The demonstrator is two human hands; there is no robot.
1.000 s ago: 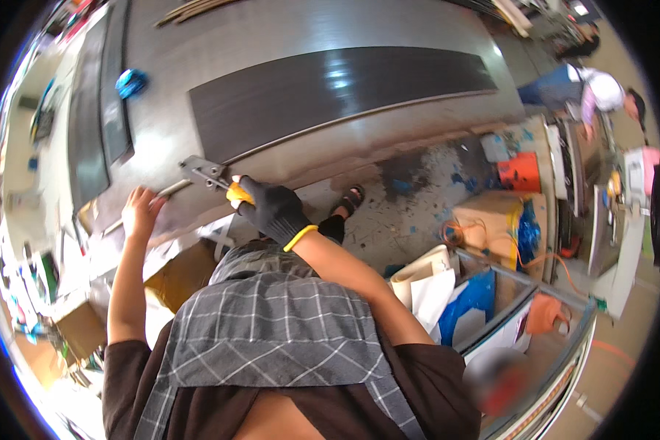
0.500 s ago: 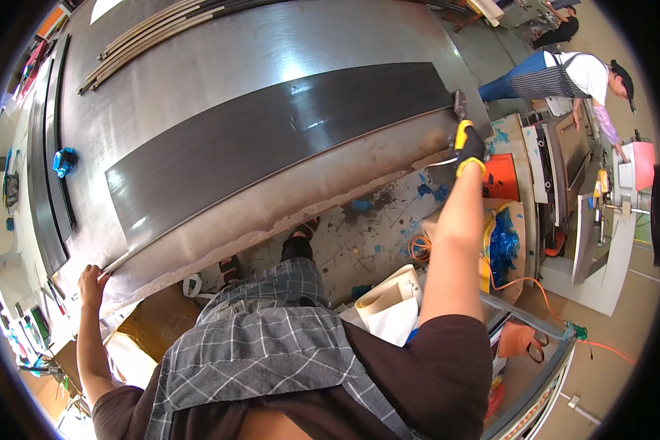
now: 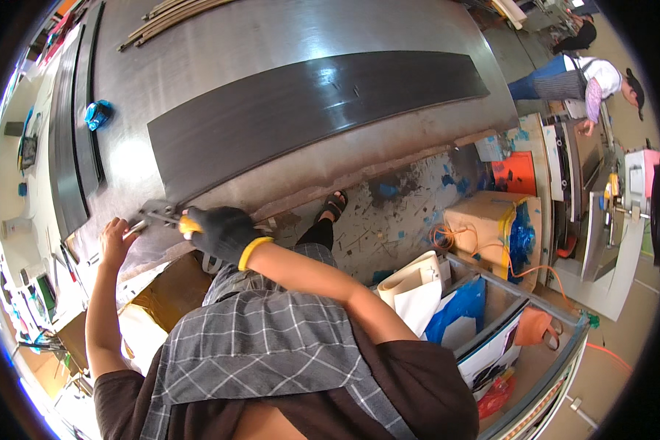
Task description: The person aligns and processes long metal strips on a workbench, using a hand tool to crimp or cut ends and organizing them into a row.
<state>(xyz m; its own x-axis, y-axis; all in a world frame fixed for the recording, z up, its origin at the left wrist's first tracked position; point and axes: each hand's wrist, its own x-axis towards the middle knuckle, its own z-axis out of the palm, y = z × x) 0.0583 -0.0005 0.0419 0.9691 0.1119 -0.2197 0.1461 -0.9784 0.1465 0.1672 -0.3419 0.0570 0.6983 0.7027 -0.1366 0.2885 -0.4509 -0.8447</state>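
A long dark flat sheet (image 3: 308,117) lies on the metal-topped worktable (image 3: 271,37), parallel to its near edge. My right hand (image 3: 224,233), in a black glove with a yellow cuff, is closed around a yellow-handled tool (image 3: 190,224). The dark metal head of the tool reaches the sheet's near left corner; its exact kind is hard to make out. Just left of it, my bare left hand (image 3: 114,240) pinches the end of a thin pale strip (image 3: 134,229) at the table's near edge. The gloved hand and tool hide part of that strip.
Blue tape roll (image 3: 97,114) and long black strips (image 3: 73,132) lie at the table's left. Pale rods (image 3: 169,22) rest at the far side. A cardboard box (image 3: 484,220) and a metal-framed cart (image 3: 521,301) stand at right. Another person (image 3: 572,81) works beyond the table.
My right hand has swept from the sheet's far right end to its near left corner, carrying the tool. The left hand keeps its pinch on the strip. The whole view has shifted slightly.
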